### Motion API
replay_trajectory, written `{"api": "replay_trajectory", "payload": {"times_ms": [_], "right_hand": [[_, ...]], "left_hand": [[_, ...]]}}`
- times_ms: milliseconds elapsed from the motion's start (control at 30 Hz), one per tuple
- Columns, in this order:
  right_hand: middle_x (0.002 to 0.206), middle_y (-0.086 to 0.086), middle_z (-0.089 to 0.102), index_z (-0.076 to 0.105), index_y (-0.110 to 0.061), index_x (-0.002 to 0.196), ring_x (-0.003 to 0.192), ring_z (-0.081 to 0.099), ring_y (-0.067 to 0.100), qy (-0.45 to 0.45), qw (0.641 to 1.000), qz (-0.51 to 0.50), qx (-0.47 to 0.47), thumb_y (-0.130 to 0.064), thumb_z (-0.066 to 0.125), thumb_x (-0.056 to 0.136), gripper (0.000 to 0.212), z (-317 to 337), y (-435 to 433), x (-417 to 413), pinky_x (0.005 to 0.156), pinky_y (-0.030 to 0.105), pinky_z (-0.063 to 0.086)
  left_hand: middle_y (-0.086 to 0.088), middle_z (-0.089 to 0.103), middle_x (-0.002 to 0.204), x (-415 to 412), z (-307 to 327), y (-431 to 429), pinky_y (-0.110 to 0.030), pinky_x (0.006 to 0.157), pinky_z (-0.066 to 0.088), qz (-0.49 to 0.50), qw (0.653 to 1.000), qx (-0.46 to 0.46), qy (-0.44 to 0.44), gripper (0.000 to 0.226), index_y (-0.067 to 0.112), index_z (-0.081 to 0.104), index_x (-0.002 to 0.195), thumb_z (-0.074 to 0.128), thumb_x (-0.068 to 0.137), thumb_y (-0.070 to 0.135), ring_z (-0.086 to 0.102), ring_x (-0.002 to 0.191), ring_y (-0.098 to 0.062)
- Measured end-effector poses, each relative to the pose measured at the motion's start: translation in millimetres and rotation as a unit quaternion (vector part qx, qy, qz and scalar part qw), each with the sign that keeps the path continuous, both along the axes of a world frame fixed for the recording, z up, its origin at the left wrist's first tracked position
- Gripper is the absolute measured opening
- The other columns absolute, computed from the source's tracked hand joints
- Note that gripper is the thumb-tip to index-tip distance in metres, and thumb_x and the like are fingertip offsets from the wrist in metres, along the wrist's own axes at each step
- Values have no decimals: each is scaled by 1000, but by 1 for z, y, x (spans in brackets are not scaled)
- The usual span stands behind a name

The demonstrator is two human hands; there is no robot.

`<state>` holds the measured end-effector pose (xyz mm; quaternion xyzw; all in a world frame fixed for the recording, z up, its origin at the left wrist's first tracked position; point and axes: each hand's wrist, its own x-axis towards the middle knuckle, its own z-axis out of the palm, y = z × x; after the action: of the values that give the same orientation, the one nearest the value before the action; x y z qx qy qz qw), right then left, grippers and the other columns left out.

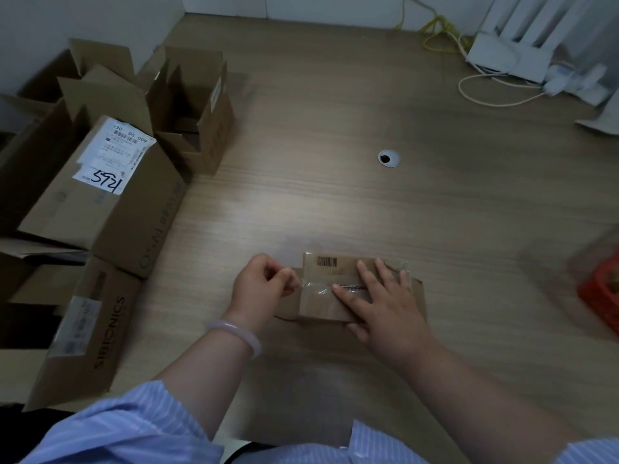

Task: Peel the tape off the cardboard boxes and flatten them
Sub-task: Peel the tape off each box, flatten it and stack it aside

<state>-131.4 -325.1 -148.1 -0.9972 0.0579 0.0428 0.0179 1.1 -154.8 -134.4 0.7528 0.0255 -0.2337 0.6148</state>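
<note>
Resting near the front edge of the wooden tabletop [335,135], a small cardboard box [326,304] lies under the right hand [378,299], spread flat on top. The left hand [264,283] pinches what looks like clear tape [313,289] at the box's left end. Open cardboard boxes [100,182] crowd the left side; a cable grommet [389,158] sits beyond, white cables [495,92] far right, a blurred red object [599,293] at the right edge.
</note>
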Motion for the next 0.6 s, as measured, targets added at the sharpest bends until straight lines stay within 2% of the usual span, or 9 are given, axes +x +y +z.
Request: {"api": "replay_trajectory", "payload": {"times_ms": [100, 200, 267, 333, 433, 500, 600], "right_hand": [[141, 18, 47, 49, -42, 132, 128, 43, 45, 2, 1000, 3, -1, -54, 78, 61, 77, 1, 1, 1, 97, 68, 35], [140, 17, 48, 51, -43, 130, 128, 44, 45, 6, 1000, 0, 2, -55, 78, 59, 77, 1, 2, 2, 98, 67, 35], [140, 17, 49, 52, -43, 128, 128, 44, 44, 9, 1000, -6, 7, -55, 78, 58, 76, 1, 2, 2, 98, 67, 35], [140, 16, 49, 52, -44, 128, 128, 44, 44, 12, 1000, -11, 13, -56, 76, 57, 75, 2, 2, 3, 99, 67, 35], [138, 17, 50, 53, -45, 127, 126, 46, 44, 13, 1000, -12, 14, -57, 76, 56, 75, 2, 3, 3, 98, 67, 36], [138, 17, 50, 54, -44, 126, 126, 46, 44, 16, 1000, -10, 15, -56, 77, 55, 76, 2, 3, 4, 98, 67, 36], [140, 16, 49, 51, -45, 128, 127, 44, 44, 22, 1000, -4, 9, -58, 74, 57, 76, 1, 2, 3, 98, 66, 35]], "left_hand": [[-17, 64, 74, -4, -4, -2, -25, 64, 57, 59, 993, -69, 75, 5, -2, 54, 87, 58, 90, -2, 65, 71, -22], [-15, 64, 80, 0, -1, 5, -24, 68, 58, 47, 984, -108, 131, 4, 1, 58, 92, 60, 89, -1, 65, 73, -19], [-11, 64, 86, 7, -1, 9, -22, 67, 57, 8, 989, -69, 130, 13, 5, 61, 99, 62, 87, 0, 63, 76, -18], [-8, 66, 89, 11, -5, 8, -23, 66, 56, -62, 991, 8, 121, 22, 5, 64, 107, 66, 85, 3, 62, 77, -17], [-7, 68, 80, 3, -13, -1, -36, 71, 57, -119, 983, 84, 108, 14, 5, 70, 95, 72, 81, 6, 62, 74, -20], [-4, 69, 74, 0, -15, -3, -35, 68, 57, -100, 986, 101, 92, 5, 9, 72, 84, 74, 80, 8, 62, 69, -19], [-3, 70, 70, 0, -13, 0, -37, 68, 59, -85, 988, 111, 67, 14, 18, 69, 67, 76, 78, 12, 66, 69, -21]]}}
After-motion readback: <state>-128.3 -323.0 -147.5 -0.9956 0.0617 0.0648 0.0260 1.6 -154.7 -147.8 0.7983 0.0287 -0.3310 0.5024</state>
